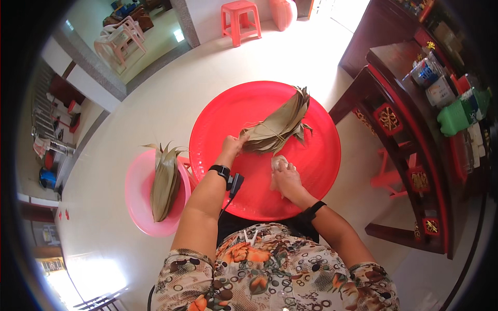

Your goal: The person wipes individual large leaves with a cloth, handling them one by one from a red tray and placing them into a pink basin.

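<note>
A tied bundle of long dried leaves [274,126] lies across the upper part of a large round red plastic tray [218,112]. My left hand [234,144] grips the bundle's lower left end, thumb on top. Nearer to me, my right hand [287,177] is closed on a crumpled pale cloth [277,165], which rests on the tray below the bundle. To the left, a second bundle of leaves [165,188] leans in a pink plastic basin [137,194]. A black cable with a connector hangs by my left wrist.
A red plastic stool [240,19] stands beyond the tray. At the right is a dark carved wooden table [424,155] with a green plastic bottle [463,112] and other items on it. Pale plastic chairs [120,39] stand at the upper left, past a doorway.
</note>
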### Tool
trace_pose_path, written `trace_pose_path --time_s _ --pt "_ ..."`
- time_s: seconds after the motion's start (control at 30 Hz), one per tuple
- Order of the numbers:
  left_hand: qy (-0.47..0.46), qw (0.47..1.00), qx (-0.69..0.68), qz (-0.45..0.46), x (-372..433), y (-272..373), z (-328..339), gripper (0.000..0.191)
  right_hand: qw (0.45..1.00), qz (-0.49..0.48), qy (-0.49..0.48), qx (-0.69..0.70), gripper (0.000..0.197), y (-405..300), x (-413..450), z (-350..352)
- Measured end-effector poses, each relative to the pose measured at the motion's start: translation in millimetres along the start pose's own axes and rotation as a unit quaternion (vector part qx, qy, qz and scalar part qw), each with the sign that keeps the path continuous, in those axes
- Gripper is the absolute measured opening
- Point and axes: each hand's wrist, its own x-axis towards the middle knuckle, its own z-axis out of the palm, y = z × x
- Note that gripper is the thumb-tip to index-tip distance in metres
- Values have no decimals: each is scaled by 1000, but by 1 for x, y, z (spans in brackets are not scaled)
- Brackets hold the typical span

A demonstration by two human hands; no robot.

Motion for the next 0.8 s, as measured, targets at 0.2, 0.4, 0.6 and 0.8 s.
trace_pose_path --time_s 0.2,0.4,0.6,0.8 --pt "-1 992 -121 44 2 -8 4 26 998 -10 48 -34 23 5 0 11" --pt "46 996 -47 54 -18 1 -16 18 997 -20 60 -37 23 7 -2 9" --pt "43 997 -1 66 -28 -7 -34 20 997 -27 65 -36 23 6 -1 12" --pt "-15 990 -117 77 -34 -16 -46 12 997 -27 66 -34 24 10 2 17"
